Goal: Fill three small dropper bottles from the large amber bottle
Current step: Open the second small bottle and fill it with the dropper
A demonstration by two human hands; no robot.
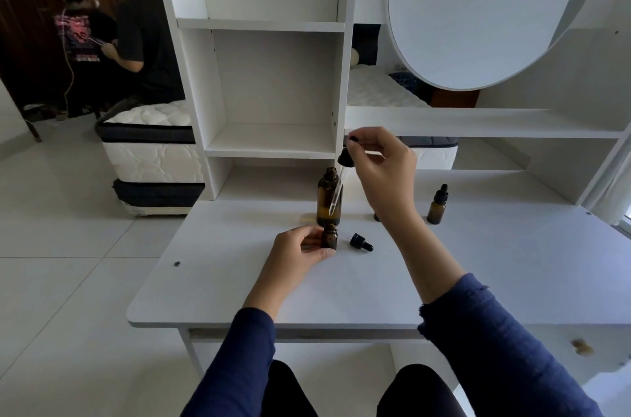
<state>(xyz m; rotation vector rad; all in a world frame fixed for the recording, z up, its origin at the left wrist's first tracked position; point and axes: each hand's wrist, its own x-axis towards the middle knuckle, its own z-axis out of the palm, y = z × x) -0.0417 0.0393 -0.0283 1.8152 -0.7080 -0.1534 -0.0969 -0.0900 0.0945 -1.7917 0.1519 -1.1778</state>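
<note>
— The right hand point(379, 160), what is being held by it?

— A large dropper point(341, 177) is being pinched by its black rubber top between the thumb and the fingers of this hand. The glass tube is being kept tilted, with the tip pointing down and a little to the left. The tip is being seen in front of the large amber bottle point(328, 198), just above the small bottle; whether it is touching anything cannot be told.

— And the left hand point(300, 249)?

— A small open dropper bottle point(330, 236) is being gripped by it, between the thumb and the fingertips. The bottle is being kept upright on the white desk point(239, 280), near the middle, just in front of the large amber bottle.

— Is the large bottle being closed by a cap?

— No, its neck is being left open. It is being kept standing upright on the desk, behind the small bottle.

— Where is the small bottle's cap being kept?

— A small black dropper cap point(361, 241) is being left lying on its side on the desk, just to the right of the gripped bottle, apart from it.

— Are other small bottles being seen?

— One capped dropper bottle point(437, 205) is being left standing upright at the right, well apart from both hands. Something dark is also being partly hidden behind the right wrist; what it is cannot be told.

— And the sleeves?

— Dark blue sleeves point(495, 341) are being worn on both arms.
</note>
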